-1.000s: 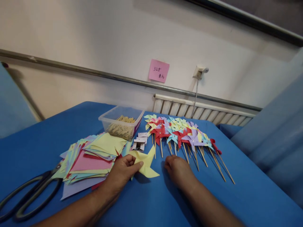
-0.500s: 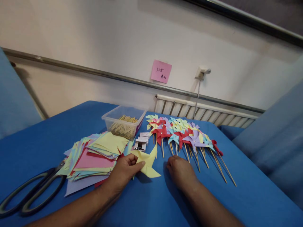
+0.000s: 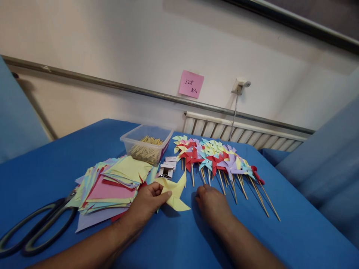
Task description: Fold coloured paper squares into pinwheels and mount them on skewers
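Note:
In my left hand (image 3: 153, 198) is a yellow paper pinwheel head (image 3: 176, 194), pinched at its middle between thumb and fingers. No stick shows on it. My right hand (image 3: 211, 203) is closed just above the blue tablecloth, a little right of the pinwheel head and apart from it; its fingertips are hidden, so I cannot make out what it holds, if anything. Small white boxes (image 3: 166, 172), one open with dark pins inside, sit behind the pinwheel head. Beyond my right hand lie several finished pinwheels (image 3: 214, 158) on wooden sticks, in red, yellow, blue and purple.
A pile of coloured paper squares (image 3: 112, 190) lies left of my left hand, with large black-handled scissors (image 3: 47, 224) beside it. Behind the pile stands a clear plastic tub (image 3: 147, 144) of short wooden sticks. The wall and a radiator (image 3: 241, 132) rise behind the blue table (image 3: 92, 140).
My right hand has shifted slightly left, toward the pinwheel head. My left hand keeps the pinwheel head in nearly the same spot.

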{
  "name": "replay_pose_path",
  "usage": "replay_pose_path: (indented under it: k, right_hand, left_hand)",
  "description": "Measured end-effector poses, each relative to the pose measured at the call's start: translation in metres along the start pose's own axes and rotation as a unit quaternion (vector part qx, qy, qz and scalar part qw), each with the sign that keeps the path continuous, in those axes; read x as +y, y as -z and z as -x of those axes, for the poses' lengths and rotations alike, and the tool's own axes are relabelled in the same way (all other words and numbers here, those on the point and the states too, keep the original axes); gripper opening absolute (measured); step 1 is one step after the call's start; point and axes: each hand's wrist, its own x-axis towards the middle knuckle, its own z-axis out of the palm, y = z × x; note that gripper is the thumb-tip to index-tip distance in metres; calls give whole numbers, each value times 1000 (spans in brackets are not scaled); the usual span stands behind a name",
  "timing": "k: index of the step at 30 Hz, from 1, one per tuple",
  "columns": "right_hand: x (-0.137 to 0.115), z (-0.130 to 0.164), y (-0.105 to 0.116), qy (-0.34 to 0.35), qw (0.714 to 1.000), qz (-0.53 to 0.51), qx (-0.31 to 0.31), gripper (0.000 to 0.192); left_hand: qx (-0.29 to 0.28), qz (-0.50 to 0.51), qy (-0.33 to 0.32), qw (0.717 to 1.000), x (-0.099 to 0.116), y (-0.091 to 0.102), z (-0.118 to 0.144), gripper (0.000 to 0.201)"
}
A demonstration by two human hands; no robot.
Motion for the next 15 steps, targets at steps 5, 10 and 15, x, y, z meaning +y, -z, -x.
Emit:
replay_pose_path:
  k: [5,10,15]
  right_hand:
    - [-1,-3,-3,11,1000,8,3,18]
    - [4,-4,-4,16,1000,-9,-2,18]
    - [13,-4,-2,42,991,-123,-37,14]
  left_hand:
    - [1,6,-3,1000,1,0,2,25]
    - [4,17,-1,1000,4,-2,3,23]
    - [11,22,-3,1000,7,-3,6,23]
